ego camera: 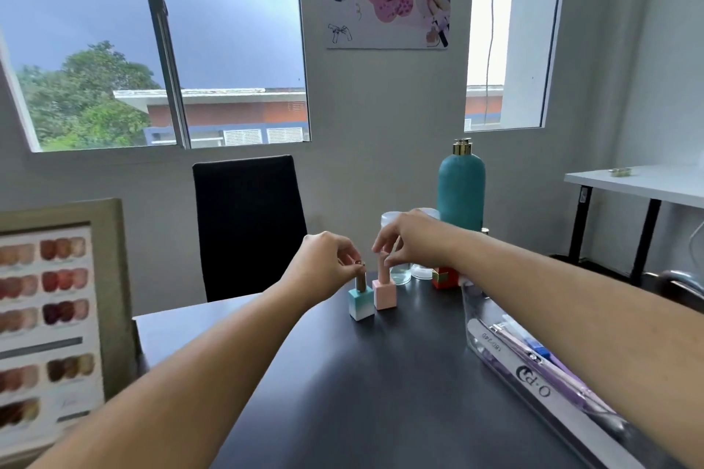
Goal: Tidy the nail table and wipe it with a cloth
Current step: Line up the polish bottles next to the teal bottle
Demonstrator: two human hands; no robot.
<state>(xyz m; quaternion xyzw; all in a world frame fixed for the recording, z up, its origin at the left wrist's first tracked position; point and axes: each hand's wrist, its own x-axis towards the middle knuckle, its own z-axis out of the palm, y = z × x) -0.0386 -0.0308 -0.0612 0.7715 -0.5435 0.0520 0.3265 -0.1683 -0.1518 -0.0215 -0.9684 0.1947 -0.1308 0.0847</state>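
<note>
Nail bench (343, 392) has a dark grey top, and 2 small polish bottles stand upright on it, near the far middle, just beside each other. The left hand (327, 263) has its fingers curled together, and the fingertips pinch the top of the brown cap of the teal bottle (361, 303). The right hand (411, 240) comes from above with bent fingers. Its thumb and fingertips close on the cap of the pink bottle (384, 293). Both bottles have their base on the bench. Behind them stand 2 clear jars (400, 274), partly hidden by the right hand, a small red box (444, 277) and a tall teal pump bottle (461, 190) with a gold top. At the right side of the bench lies a clear pouch (533, 365) with nail files inside. At the left edge leans a framed colour chart (57, 316) with rows of nail samples. A black chair (247, 225) stands at the far side of the bench, under the window.
</note>
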